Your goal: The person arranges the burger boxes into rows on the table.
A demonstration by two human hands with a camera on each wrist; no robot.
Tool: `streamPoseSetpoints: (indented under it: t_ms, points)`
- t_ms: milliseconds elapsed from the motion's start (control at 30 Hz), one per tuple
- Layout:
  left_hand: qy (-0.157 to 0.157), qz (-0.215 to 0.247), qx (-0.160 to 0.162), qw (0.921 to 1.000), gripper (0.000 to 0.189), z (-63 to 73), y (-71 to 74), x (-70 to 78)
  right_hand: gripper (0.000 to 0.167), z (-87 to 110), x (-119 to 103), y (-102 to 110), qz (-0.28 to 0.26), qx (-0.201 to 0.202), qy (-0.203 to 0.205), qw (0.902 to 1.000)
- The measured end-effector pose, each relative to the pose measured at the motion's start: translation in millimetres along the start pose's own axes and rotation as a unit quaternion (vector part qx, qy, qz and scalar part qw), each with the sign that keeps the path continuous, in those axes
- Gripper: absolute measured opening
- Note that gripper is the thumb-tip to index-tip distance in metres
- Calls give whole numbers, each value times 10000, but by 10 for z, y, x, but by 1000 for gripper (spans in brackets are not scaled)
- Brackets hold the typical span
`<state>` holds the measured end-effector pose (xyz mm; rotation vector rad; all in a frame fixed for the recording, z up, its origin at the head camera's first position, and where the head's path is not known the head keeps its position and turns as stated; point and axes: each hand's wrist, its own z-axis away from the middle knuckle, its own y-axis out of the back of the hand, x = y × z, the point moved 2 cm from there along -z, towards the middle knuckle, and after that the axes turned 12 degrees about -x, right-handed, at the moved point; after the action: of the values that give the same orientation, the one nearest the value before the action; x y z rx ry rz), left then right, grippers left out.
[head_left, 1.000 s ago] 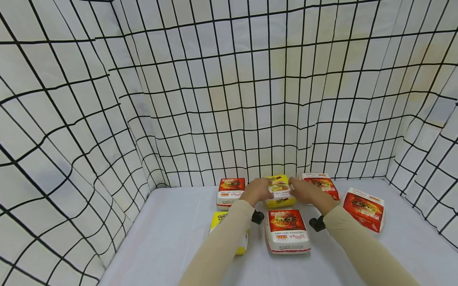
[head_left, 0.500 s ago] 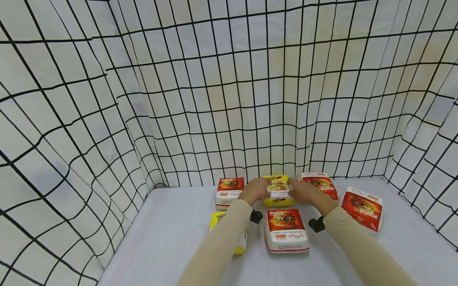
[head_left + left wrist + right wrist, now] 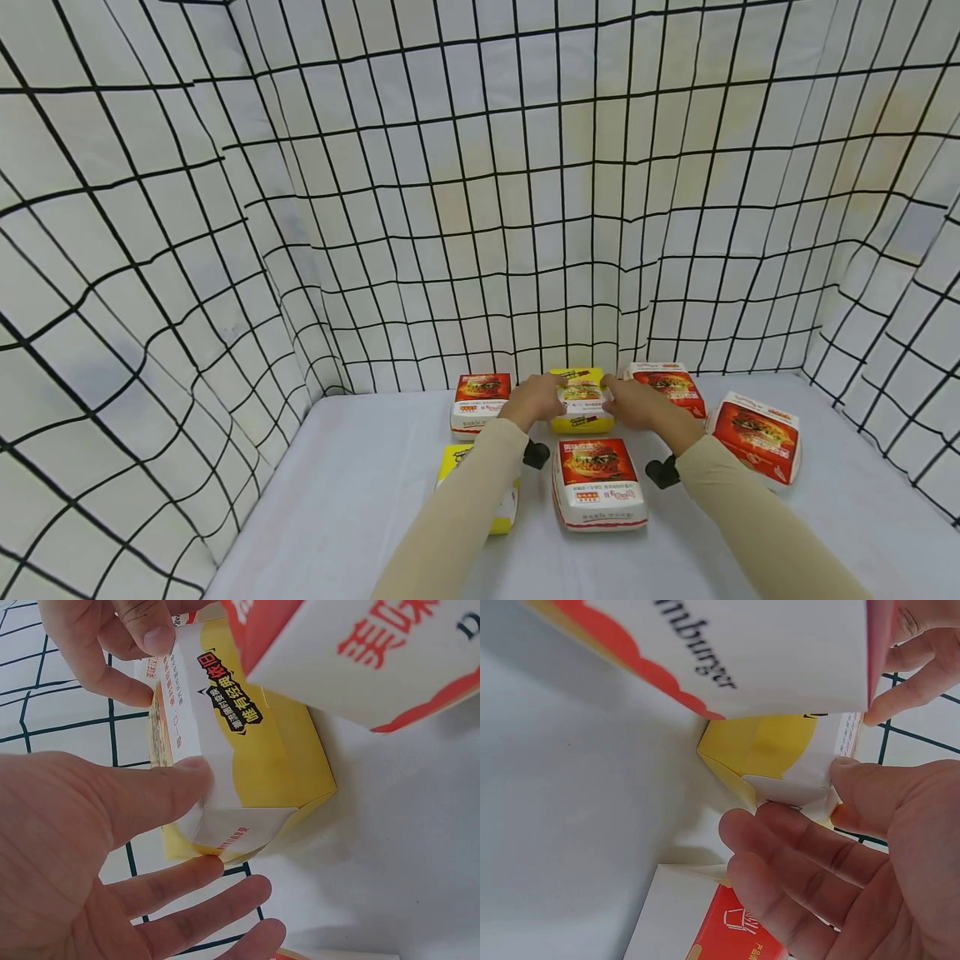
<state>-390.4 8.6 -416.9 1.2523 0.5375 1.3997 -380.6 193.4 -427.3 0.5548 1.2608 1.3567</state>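
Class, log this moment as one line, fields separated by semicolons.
left hand: holds left end of far yellow box; right hand: holds its right end; near red box: untouched; near yellow box: partly behind left sleeve

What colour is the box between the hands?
The box is mostly yellow and white, clearest in the left wrist view.

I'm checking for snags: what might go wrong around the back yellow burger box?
In the head view, the right grip overlaps the back-right red burger box and might nudge it. The front red burger box stands close by, so pulling the yellow burger box nearer could bump it.
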Motion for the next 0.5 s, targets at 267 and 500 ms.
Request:
streamPoseSetpoints:
  t_ms: [267,500]
  points:
    - [64,59,-15,10000,57,7,4,6,49,-32,23,-18,52,21,-2,10000]
    - [52,-19,60,10000,57,8,11,12,49,-30,27,-4,86,79,10,9999]
